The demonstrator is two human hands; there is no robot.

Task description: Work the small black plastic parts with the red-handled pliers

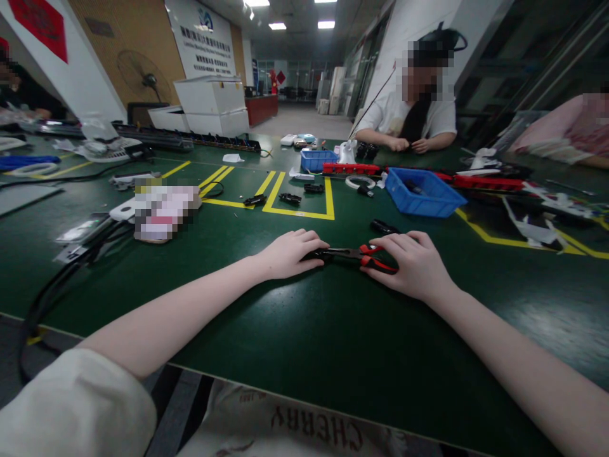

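Note:
My right hand (413, 261) is closed around the red and black handles of a pair of long-nose pliers (348, 252), whose jaws point left. With its fingers bent, my left hand (295, 252) grips a small black part (314, 254) at the tip of the jaws. My fingers cover much of that part, so its kind is unclear. Just beyond my right hand lies a black cylindrical piece (383, 226). Farther off, several small black parts (290, 199) rest in and near a yellow-taped rectangle on the green table (285, 343).
A blue bin (422, 195) stands ahead on the right, with a smaller blue bin (318, 159) farther back. Phones (166, 216) and black cables (61, 273) lie on the left. Across the table sits a person (412, 114), near red strips (352, 169).

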